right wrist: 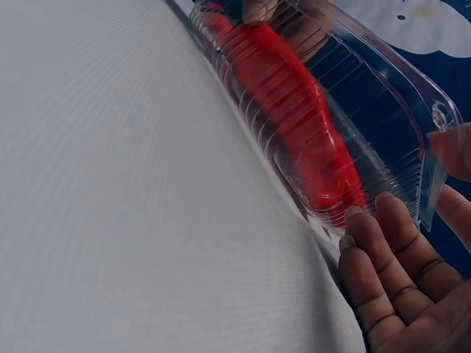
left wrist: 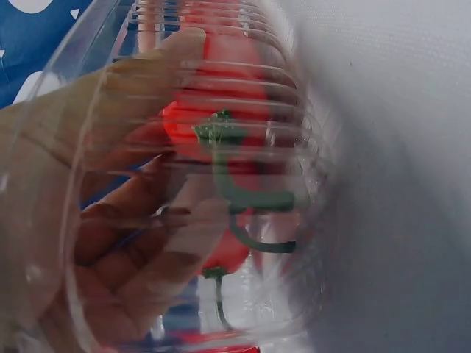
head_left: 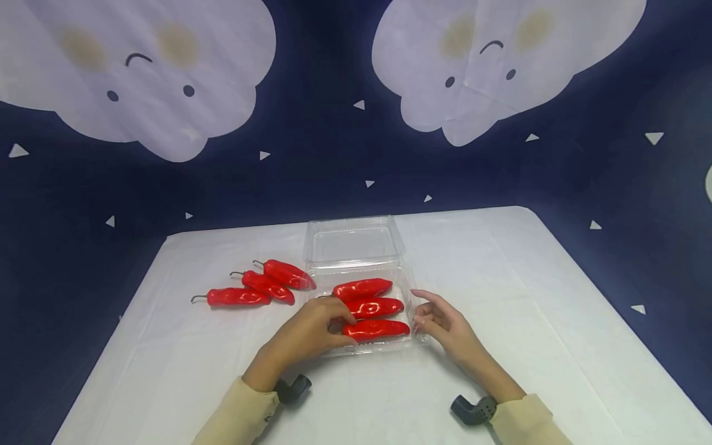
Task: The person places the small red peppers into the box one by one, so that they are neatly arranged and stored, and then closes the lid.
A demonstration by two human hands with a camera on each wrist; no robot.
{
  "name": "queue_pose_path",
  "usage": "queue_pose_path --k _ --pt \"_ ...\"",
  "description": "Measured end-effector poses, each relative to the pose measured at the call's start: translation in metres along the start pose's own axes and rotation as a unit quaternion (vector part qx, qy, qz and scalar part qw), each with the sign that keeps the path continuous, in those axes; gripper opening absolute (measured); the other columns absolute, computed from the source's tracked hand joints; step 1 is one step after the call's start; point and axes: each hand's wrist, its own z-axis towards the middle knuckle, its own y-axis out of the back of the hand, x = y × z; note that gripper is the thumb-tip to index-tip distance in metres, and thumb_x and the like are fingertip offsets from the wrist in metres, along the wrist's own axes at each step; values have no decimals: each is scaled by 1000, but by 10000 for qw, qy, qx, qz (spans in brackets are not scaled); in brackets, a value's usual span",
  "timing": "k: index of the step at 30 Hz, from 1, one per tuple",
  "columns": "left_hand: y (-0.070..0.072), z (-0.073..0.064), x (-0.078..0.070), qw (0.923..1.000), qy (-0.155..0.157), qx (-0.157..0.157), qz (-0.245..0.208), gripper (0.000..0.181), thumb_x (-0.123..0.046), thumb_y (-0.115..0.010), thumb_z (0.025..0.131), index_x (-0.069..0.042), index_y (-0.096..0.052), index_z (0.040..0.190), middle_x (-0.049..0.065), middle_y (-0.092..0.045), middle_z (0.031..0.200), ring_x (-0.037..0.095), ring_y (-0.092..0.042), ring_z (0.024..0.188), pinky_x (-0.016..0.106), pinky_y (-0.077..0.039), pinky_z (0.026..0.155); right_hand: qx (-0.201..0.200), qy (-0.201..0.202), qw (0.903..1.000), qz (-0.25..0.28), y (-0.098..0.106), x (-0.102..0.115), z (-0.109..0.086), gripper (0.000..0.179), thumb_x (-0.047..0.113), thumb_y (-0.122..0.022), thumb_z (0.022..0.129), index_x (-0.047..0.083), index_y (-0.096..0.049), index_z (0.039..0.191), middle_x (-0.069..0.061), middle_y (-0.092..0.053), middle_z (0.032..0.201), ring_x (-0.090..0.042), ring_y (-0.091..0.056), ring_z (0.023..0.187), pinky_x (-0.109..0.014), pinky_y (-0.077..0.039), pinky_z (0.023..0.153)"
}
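A clear plastic clamshell container (head_left: pixel 367 351) stands on the table, its lid (head_left: pixel 353 242) laid back. Inside it lie three long red chili peppers: a rear one (head_left: pixel 363 288), a middle one (head_left: pixel 375 307) and the front pepper (head_left: pixel 377 329). My left hand (head_left: pixel 314 324) reaches over the left wall and grips the front pepper near its stem end, thumb on the near side. Through the ribbed wall in the left wrist view, green stems (left wrist: pixel 250 198) show. On the container's right side, my right hand (head_left: pixel 442 321) rests its fingertips (right wrist: pixel 357 220) against the outer wall, thumb near the rim corner.
Left of the container, three more red peppers lie on the table: a back one (head_left: pixel 289 275), a middle one (head_left: pixel 268 287) and a front one (head_left: pixel 238 297). White cloth covers the table (head_left: pixel 545 321). A dark blue backdrop (head_left: pixel 317 123) with clouds hangs behind it.
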Motion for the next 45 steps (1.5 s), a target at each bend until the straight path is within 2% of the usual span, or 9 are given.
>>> queue_pose_path --k 14,18,22,25,29,32,35,41,45 --pt "7 -2 -3 9990 18 -28 -450 39 -33 -88 82 -22 -76 118 -11 -73 107 10 -66 95 29 -58 88 8 -15 10000 -16 0 -1 -1 53 8 -65 100 2 -46 149 -24 -61 110 -22 -69 92 -28 -60 80" --pt "16 -7 0 9966 103 -435 -697 36 -31 -87 84 -22 -76 117 -9 -73 105 13 -66 98 39 -57 92 30 10 10000 -7 0 0 -1 53 7 -65 100 2 -46 149 -25 -61 110 -24 -69 91 -28 -59 79" --pt "37 -17 9 9898 242 -1174 -773 35 -27 -87 83 -23 -76 117 -10 -72 109 14 -67 100 48 -57 91 50 22 10000 -6 0 0 -1 53 7 -65 100 1 -46 149 -25 -61 110 -25 -69 91 -27 -59 79" --pt "57 -26 21 9810 292 -1754 -770 33 -24 -87 84 -24 -76 115 -10 -72 110 12 -68 102 49 -58 91 58 25 10000 -8 -1 0 -1 52 6 -65 100 1 -46 149 -25 -61 110 -25 -69 91 -28 -60 79" --pt "84 -42 42 9679 516 -2334 -777 32 -25 -84 87 -22 -76 117 -6 -72 114 13 -64 107 34 -58 89 43 -3 10000 -9 -1 1 -1 52 7 -65 100 1 -46 149 -24 -61 110 -23 -68 91 -28 -59 79" --pt "102 -58 57 9558 908 -2672 -827 35 -25 -80 91 -18 -72 124 -1 -70 122 14 -62 113 21 -52 93 23 -10 10000 -52 -1 2 -1 52 7 -64 100 2 -46 149 -23 -61 110 -22 -68 90 -27 -59 78" --pt "116 -76 74 9370 1463 -3018 -977 40 -28 -76 94 -17 -69 132 2 -68 130 11 -60 118 18 -48 97 25 26 10000 -77 -1 1 -1 52 6 -64 101 2 -46 149 -23 -62 110 -21 -68 90 -26 -59 78" --pt "126 -107 112 8899 2447 -3594 -1378 47 -34 -73 96 -18 -65 139 -1 -65 137 11 -61 123 17 -51 92 43 64 9999 -69 0 -1 -1 52 6 -64 100 2 -46 149 -22 -62 109 -23 -68 89 -26 -59 77" --pt "118 -120 140 8716 3030 -3559 -1474 51 -41 -71 96 -21 -63 142 -3 -61 142 17 -54 133 35 -46 109 50 85 9999 -44 0 -3 -1 52 5 -64 100 3 -46 149 -23 -62 108 -23 -68 88 -27 -59 77"
